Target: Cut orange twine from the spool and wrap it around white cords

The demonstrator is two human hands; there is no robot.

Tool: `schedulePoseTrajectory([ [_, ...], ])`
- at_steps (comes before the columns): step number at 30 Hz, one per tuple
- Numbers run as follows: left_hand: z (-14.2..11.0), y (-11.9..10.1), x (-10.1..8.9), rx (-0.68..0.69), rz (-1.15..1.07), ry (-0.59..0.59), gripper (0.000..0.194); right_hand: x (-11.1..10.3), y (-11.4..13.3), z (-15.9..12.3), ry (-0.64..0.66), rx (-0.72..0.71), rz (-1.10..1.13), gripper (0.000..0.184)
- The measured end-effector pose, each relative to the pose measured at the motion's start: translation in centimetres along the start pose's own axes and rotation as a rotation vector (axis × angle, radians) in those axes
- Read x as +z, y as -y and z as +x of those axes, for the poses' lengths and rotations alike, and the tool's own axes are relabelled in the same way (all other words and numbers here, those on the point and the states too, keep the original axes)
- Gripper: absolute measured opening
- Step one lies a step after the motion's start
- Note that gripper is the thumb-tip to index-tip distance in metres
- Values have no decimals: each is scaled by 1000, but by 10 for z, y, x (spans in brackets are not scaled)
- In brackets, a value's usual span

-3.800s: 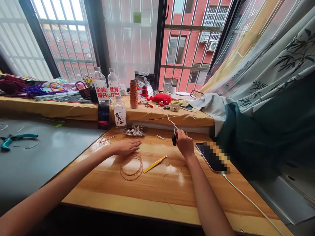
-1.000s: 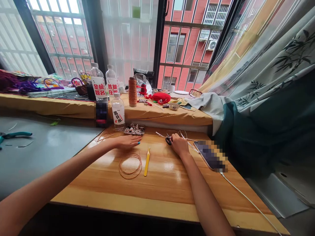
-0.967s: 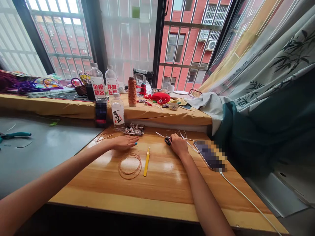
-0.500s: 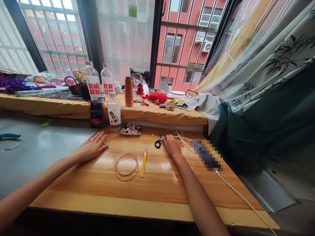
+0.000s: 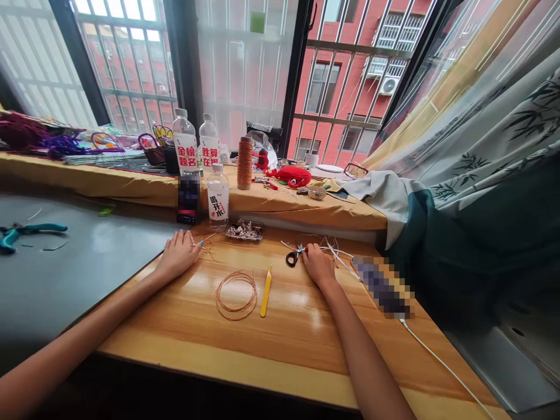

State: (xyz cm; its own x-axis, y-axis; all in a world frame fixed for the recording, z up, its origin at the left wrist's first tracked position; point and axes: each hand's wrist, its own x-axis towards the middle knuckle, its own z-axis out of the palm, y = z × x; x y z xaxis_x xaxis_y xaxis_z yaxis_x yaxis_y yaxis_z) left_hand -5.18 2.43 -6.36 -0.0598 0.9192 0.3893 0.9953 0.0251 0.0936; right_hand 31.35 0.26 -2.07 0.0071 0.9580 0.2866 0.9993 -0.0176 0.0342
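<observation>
While the left hand (image 5: 178, 255) lies palm down at the worktop's (image 5: 196, 338) left edge, the right hand (image 5: 318, 262) rests beside black-handled scissors (image 5: 296, 253) toward the far edge.

The left hand's fingers stretch out flat, thumb apart, beside loose orange threads (image 5: 210, 251); the right's are bent by the blades, their grip impossible to tell. A thread coil (image 5: 217, 297) and yellow tweezers (image 5: 266, 293) lie mid-worktop, a tray (image 5: 244, 238) of small pieces at the far edge, a phone (image 5: 384, 289) along the right.

Left hand (image 5: 178, 255) shifted to thread scraps (image 5: 209, 240); scissors (image 5: 297, 253) lowered
</observation>
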Motion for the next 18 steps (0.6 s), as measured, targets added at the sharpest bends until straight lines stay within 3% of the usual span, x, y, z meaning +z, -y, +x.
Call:
schedulePoseTrajectory([
  [3, -6, 7, 0, -89, -8, 70, 61, 2, -1, 1, -6, -3, -5, 22],
  [7, 0, 11, 0, 110, -108, 164, 60, 3, 0, 1, 0, 2, -7, 23],
  [12, 13, 14, 0, 121, -201, 144, 66, 3, 0, 2, -14, -4, -18, 23],
  [14, 15, 10, -4, 198, -216, 142, 68, 3, 0, 2, -17, -2, -12, 22],
  [18, 12, -5, -14, 488, -157, 124, 56, 3, -1, 1, -4, 4, 12, 22],
])
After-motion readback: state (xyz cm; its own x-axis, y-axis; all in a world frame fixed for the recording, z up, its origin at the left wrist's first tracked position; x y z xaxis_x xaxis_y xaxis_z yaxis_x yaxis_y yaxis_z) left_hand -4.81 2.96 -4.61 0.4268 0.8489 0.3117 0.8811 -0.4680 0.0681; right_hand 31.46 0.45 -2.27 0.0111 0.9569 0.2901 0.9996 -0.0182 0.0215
